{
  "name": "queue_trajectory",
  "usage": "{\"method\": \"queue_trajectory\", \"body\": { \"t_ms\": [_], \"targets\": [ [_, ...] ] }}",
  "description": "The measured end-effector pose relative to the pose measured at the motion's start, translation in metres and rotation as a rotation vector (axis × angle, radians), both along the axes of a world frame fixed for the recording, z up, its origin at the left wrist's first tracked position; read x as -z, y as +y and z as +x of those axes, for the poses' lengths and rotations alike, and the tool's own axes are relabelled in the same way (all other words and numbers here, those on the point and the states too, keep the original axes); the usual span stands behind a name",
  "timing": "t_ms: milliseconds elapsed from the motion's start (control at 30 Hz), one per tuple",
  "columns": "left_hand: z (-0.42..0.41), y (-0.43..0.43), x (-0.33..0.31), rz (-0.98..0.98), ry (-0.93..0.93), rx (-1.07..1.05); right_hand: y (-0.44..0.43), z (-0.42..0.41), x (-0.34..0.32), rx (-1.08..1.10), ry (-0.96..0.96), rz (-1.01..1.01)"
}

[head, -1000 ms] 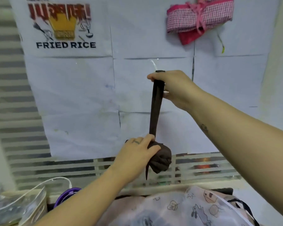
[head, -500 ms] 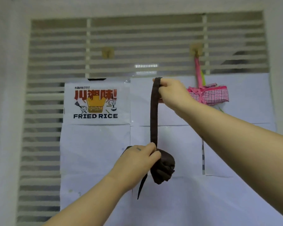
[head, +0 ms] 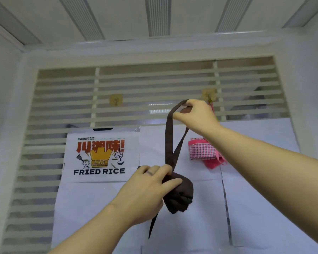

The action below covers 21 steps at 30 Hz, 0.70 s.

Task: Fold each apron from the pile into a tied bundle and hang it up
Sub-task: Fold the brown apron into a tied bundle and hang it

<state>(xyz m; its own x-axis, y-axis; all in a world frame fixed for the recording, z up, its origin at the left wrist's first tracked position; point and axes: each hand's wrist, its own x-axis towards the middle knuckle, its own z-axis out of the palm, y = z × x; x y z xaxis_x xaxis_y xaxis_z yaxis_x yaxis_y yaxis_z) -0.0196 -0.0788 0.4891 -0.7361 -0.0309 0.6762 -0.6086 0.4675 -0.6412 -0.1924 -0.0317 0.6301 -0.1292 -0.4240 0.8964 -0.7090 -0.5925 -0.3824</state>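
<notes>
A dark brown apron bundle (head: 180, 197) hangs in front of the wall, tied into a lump. My left hand (head: 149, 187) grips its top from the left. Its strap loop (head: 169, 142) runs up to my right hand (head: 196, 116), which pinches the loop's top and holds it spread open. Two small hooks sit on the slatted window: an empty hook (head: 115, 100) at left, and a right hook (head: 208, 93) just above my right hand. A pink checked apron bundle (head: 202, 149) hangs from the right hook, partly behind my right arm.
A "FRIED RICE" poster (head: 101, 154) and white paper sheets (head: 191, 226) cover the lower window. The slatted window (head: 154, 83) spans the wall, with a white ceiling (head: 117, 19) above. The apron pile is out of view.
The view has tilted up from the table to the window and ceiling. My right hand has raised the strap toward the hooks and opened it into a loop; my left hand still grips the bundle.
</notes>
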Motion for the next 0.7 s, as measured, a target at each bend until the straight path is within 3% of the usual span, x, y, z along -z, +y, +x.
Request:
{"method": "queue_trajectory", "body": {
  "t_ms": [267, 400, 700],
  "targets": [
    [-0.007, -0.033, -0.073, -0.122, 0.096, 0.046, -0.014, -0.004, -0.067, 0.18, 0.096, -0.184],
    [0.042, -0.056, -0.101, 0.079, 0.119, 0.049, -0.052, 0.038, -0.095, 0.164, 0.152, -0.225],
    [0.155, -0.12, -0.136, 0.25, 0.165, -0.028, -0.164, 0.16, -0.127, 0.091, 0.29, -0.105]
  ]
}}
